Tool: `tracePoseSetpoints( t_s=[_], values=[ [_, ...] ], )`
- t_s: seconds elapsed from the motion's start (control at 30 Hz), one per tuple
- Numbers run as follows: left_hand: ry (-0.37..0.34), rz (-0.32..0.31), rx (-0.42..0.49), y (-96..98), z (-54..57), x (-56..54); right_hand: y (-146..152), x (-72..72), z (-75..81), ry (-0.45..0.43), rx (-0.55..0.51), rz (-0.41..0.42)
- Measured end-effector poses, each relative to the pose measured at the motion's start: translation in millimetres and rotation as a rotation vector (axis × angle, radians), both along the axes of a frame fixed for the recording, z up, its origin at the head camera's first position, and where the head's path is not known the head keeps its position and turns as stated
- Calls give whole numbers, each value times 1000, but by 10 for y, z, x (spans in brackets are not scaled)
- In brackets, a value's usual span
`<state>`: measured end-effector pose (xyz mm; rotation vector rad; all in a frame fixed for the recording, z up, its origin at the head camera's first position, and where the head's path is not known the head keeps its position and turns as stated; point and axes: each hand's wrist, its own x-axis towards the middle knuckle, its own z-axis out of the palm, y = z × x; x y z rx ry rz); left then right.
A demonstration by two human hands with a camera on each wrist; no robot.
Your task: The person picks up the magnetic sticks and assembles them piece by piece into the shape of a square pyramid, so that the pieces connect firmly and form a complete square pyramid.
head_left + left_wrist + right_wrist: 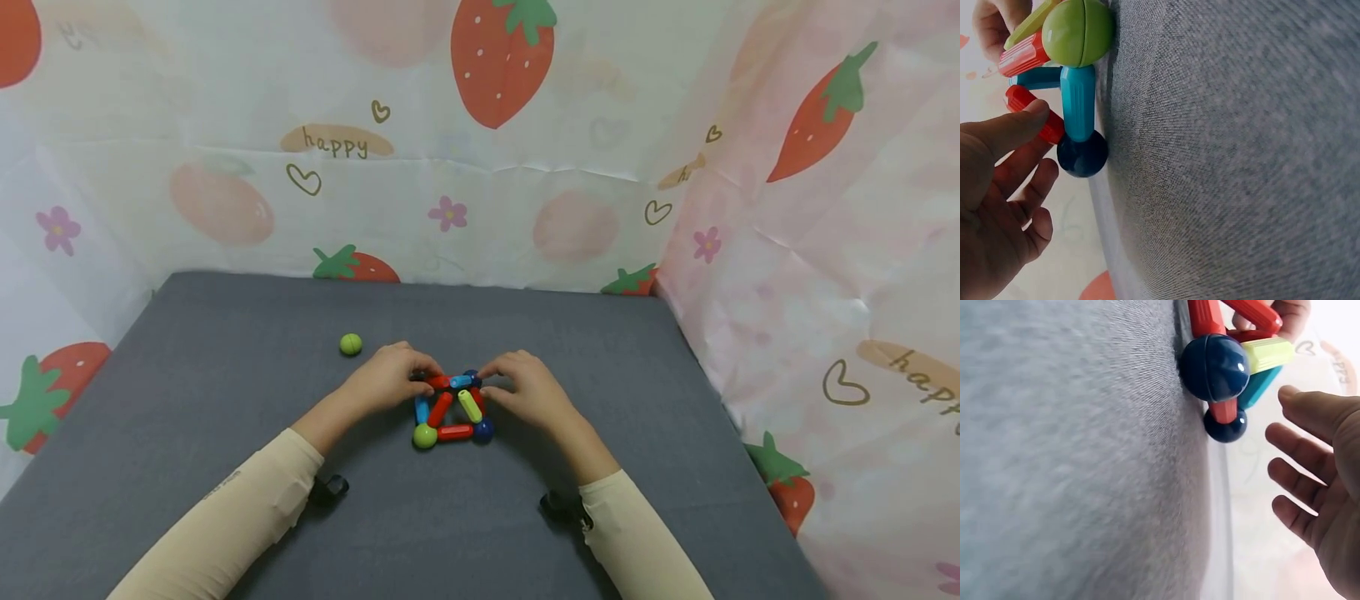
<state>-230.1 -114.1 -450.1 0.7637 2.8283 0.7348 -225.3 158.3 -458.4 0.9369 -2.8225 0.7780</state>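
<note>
A frame of magnetic sticks and balls sits on the grey table, its upper sticks leaning inward. At its front are a green ball, a red front stick and a navy ball. My left hand pinches a red stick between thumb and index finger; this stick rises from the back-left navy ball. A yellow-green stick and a blue stick lean inward on the right side. My right hand hovers beside them, its fingers spread and holding nothing.
A loose green ball lies on the table, beyond the left hand. Printed cloth hangs behind the table and along its sides. Dark wrist straps show at both sleeves.
</note>
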Motion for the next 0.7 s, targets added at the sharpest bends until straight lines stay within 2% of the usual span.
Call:
tracePoseSetpoints(
  t_s=[0.27, 0.7],
  values=[
    [-14, 11, 10, -3, -13, 4, 151, 168, -39, -149, -76, -37],
    [6, 5, 10, 18, 5, 13, 262, 311, -168, -393, -151, 12]
  ],
)
